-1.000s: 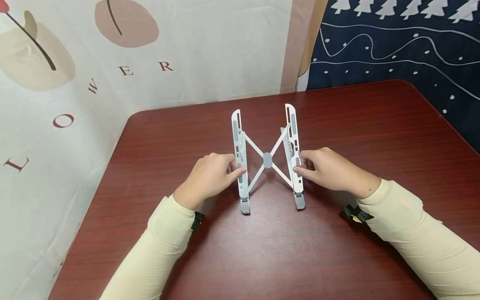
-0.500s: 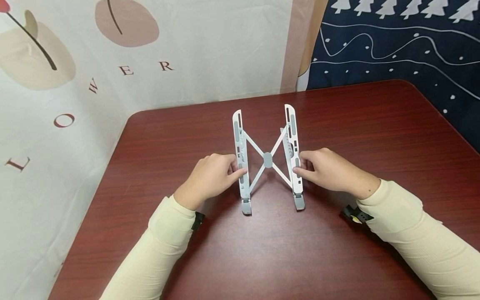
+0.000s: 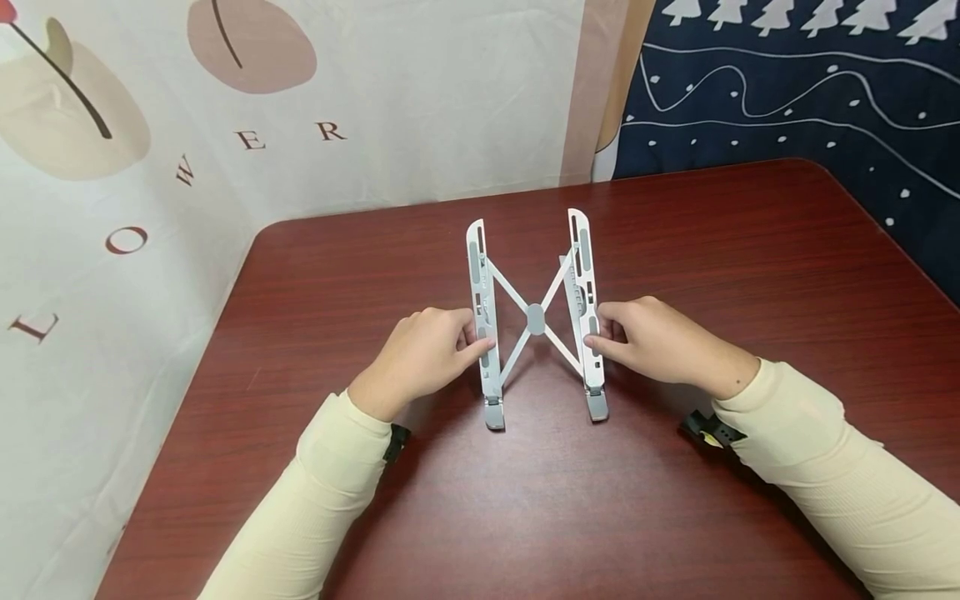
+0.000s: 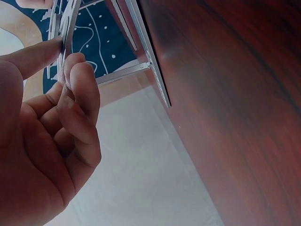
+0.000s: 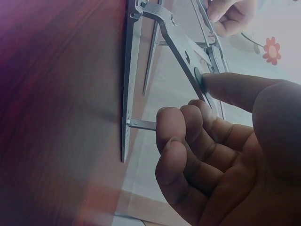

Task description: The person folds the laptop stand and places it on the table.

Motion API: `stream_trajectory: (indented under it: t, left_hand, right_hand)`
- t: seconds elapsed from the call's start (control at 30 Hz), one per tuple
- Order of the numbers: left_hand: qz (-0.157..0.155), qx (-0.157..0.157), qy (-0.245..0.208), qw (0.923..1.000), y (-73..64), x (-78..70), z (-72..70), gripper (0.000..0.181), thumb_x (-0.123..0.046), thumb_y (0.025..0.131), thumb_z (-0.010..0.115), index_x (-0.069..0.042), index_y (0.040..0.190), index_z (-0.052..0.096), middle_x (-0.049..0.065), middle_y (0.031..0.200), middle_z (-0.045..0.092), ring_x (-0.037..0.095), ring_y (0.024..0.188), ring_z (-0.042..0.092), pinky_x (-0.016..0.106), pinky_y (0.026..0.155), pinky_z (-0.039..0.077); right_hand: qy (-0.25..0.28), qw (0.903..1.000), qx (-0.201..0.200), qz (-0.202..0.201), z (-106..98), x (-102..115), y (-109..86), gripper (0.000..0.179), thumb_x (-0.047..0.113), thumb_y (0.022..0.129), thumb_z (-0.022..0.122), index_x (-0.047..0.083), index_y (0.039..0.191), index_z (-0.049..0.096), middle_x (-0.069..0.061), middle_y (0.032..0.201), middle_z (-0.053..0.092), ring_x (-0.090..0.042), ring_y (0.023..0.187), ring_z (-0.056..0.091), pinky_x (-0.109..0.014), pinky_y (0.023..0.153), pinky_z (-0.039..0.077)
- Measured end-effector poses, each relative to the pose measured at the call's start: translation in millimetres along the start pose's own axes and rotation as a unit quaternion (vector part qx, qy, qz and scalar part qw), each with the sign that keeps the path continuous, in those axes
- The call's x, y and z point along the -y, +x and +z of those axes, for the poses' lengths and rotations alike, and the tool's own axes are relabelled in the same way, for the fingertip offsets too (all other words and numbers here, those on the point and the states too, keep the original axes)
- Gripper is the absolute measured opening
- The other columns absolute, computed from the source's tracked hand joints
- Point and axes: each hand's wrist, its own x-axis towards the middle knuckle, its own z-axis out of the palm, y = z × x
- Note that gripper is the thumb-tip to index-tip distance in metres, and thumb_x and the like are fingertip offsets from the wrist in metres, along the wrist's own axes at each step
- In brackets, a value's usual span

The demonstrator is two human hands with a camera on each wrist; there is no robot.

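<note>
A silver folding laptop stand (image 3: 536, 319) stands on the table, its two slotted side rails joined by crossed bars with a grey oval hub. My left hand (image 3: 420, 358) pinches the left rail between thumb and curled fingers. On the other side my right hand (image 3: 656, 343) grips the right rail the same way, its thumb on a grey pad. In the left wrist view the left hand (image 4: 56, 122) has the rail between thumb and forefinger. In the right wrist view the right thumb presses the upper rail (image 5: 181, 54), above the lower bar lying along the table.
The dark red wooden table (image 3: 525, 517) has rounded back corners. Behind it hangs a pale cloth (image 3: 420, 100) with printed letters, and a navy cloth (image 3: 750, 100) with white trees at the right. A black strap (image 3: 712, 429) shows at the right wrist.
The two rails have drawn slightly closer together, the left one shifting right and the right one left. Both hands keep their hold.
</note>
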Motion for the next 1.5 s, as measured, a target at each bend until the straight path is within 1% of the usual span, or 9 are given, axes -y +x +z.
stream_trajectory:
  t: [1.0, 1.5]
  left_hand:
    - [0.011, 0.003, 0.005, 0.9999, -1.4, -5.7, 1.1, 0.027, -0.041, 0.092, 0.069, -0.021, 0.076, 0.06, -0.011, 0.056, 0.053, 0.011, 0.053, 0.049, 0.031, 0.054, 0.041]
    - [0.015, -0.001, 0.006, 0.9999, -2.1, -7.0, 2.6, 0.026, -0.039, 0.091, 0.07, -0.021, 0.076, 0.059, -0.01, 0.055, 0.052, 0.012, 0.052, 0.048, 0.031, 0.053, 0.04]
  right_hand:
    - [-0.004, 1.0, 0.002, -0.005, 1.6, 3.3, -0.5, 0.029, 0.021, 0.092, 0.07, 0.017, 0.069, 0.052, 0.007, 0.057, 0.047, -0.007, 0.053, 0.042, -0.025, 0.053, 0.036]
    - [-0.001, 1.0, 0.006, -0.002, 2.2, 6.2, -1.0, 0.029, 0.021, 0.092, 0.07, 0.017, 0.07, 0.052, 0.007, 0.057, 0.046, -0.007, 0.053, 0.041, -0.025, 0.053, 0.035]
